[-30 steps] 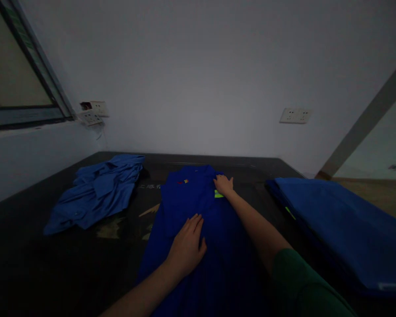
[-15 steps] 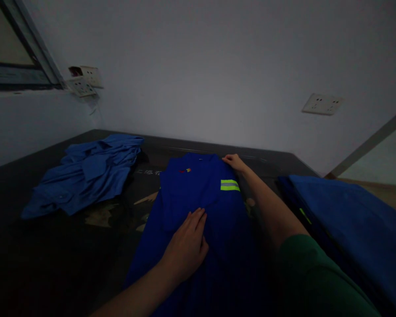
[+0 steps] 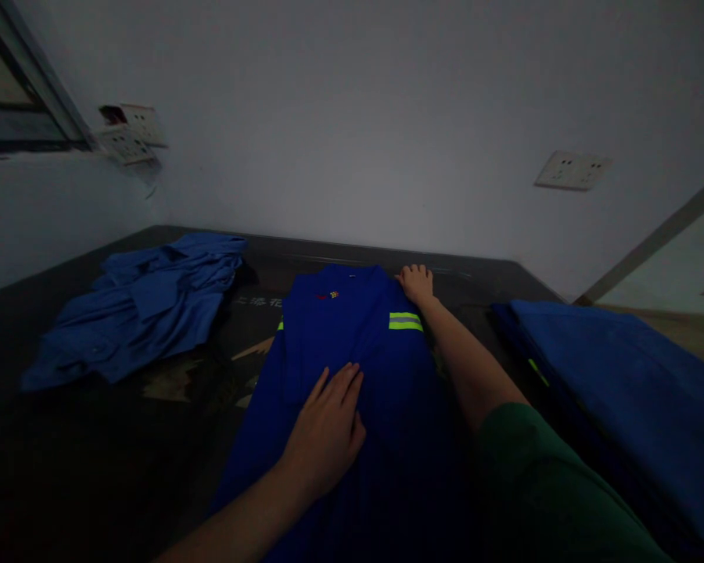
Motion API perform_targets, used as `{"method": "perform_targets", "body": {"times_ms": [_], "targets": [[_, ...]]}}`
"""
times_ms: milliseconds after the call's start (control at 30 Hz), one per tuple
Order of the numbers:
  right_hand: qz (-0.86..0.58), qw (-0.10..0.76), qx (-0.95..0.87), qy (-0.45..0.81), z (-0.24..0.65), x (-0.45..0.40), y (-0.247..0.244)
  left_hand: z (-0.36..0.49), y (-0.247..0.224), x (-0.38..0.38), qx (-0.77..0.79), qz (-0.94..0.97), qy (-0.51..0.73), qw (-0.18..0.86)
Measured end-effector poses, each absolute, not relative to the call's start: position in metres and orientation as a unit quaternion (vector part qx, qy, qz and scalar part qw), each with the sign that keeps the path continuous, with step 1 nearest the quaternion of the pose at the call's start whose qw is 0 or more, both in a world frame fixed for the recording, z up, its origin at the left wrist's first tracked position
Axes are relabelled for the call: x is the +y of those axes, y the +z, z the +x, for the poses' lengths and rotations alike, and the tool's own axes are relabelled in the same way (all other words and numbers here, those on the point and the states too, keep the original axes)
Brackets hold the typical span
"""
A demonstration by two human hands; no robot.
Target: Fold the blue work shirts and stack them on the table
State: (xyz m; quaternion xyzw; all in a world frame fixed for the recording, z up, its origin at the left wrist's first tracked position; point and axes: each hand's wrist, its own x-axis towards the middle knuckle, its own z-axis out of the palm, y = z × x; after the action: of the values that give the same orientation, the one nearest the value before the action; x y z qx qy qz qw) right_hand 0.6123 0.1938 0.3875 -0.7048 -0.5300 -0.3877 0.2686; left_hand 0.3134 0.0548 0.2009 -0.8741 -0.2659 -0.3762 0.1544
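Observation:
A dark blue work jacket (image 3: 340,344) lies laid out on the dark table, collar toward the wall. It carries a yellow-green and grey reflective band (image 3: 406,321) and a small red and yellow emblem on the chest. Flat on the middle of its front rests my left hand (image 3: 328,426), open with the fingers extended. My right hand (image 3: 416,283) is at the jacket's far right shoulder, fingers apart and slightly bent over the edge, with the thumb side touching the cloth. The lower part of the jacket fades into shadow.
A crumpled lighter blue shirt (image 3: 146,301) lies on the table (image 3: 258,249) at the left. Folded blue garments (image 3: 610,367) are stacked at the right. Behind the table stands a wall with a socket plate (image 3: 572,170) and loose socket plates (image 3: 126,145) near the window.
My right hand has gone from pinched fingers at the shoulder to fingers spread over its edge. My left hand stays on the jacket front, fingers slightly more apart. The view has shifted slightly.

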Motion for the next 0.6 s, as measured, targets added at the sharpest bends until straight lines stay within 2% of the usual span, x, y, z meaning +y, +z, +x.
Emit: {"method": "perform_targets", "body": {"times_ms": [133,367,600], "targets": [[-0.685,0.35,-0.503,-0.394,0.596,0.173,0.381,0.313,0.201,0.052,-0.281,-0.87,-0.37,0.168],[-0.702,0.222,-0.619,-0.273,0.572,0.166,0.341,0.316,0.2,0.051,-0.309,-0.862,-0.355,0.186],[-0.723,0.233,-0.605,-0.238,0.574,0.171,0.34,0.315,0.202,0.051,-0.316,-0.866,-0.343,0.179]]}}
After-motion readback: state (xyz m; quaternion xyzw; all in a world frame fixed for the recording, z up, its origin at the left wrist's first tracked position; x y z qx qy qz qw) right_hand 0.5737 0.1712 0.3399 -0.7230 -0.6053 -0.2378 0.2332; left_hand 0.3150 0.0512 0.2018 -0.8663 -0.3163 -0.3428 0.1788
